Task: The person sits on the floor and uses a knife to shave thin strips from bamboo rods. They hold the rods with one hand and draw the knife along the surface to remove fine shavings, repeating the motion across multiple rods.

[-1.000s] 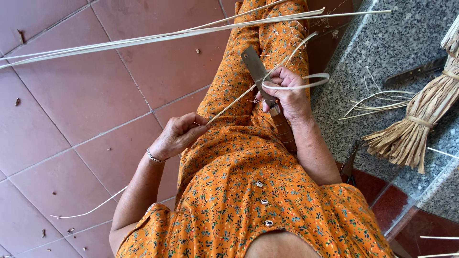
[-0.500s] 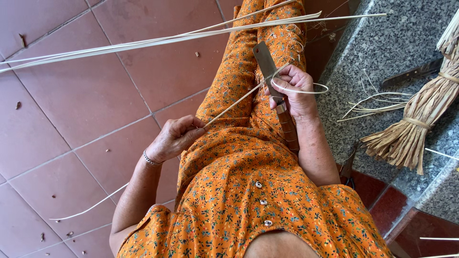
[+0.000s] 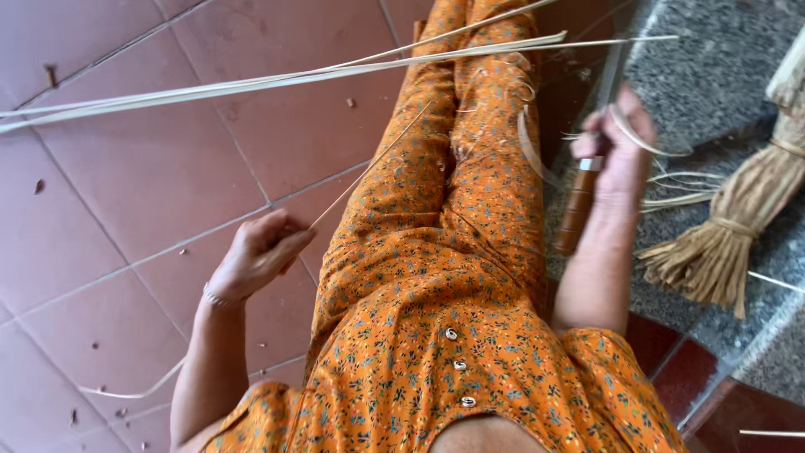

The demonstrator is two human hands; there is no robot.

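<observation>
Left hand (image 3: 256, 256) pinches a thin strip (image 3: 369, 172); right hand (image 3: 616, 151) grips a knife (image 3: 580, 197). Shaving seems midway: curls (image 3: 524, 75) on lap, long strips (image 3: 277, 80) left.

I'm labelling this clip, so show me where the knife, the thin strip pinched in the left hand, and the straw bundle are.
knife (image 3: 577, 201): head view, on its brown wooden handle.
thin strip (image 3: 369, 168): head view, midway along its length.
straw bundle (image 3: 738, 218): head view, near its tied band.

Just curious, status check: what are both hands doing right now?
Left hand pinches thin strip. Right hand grips wooden-handled knife. Long cane strips lie across the legs.
</observation>
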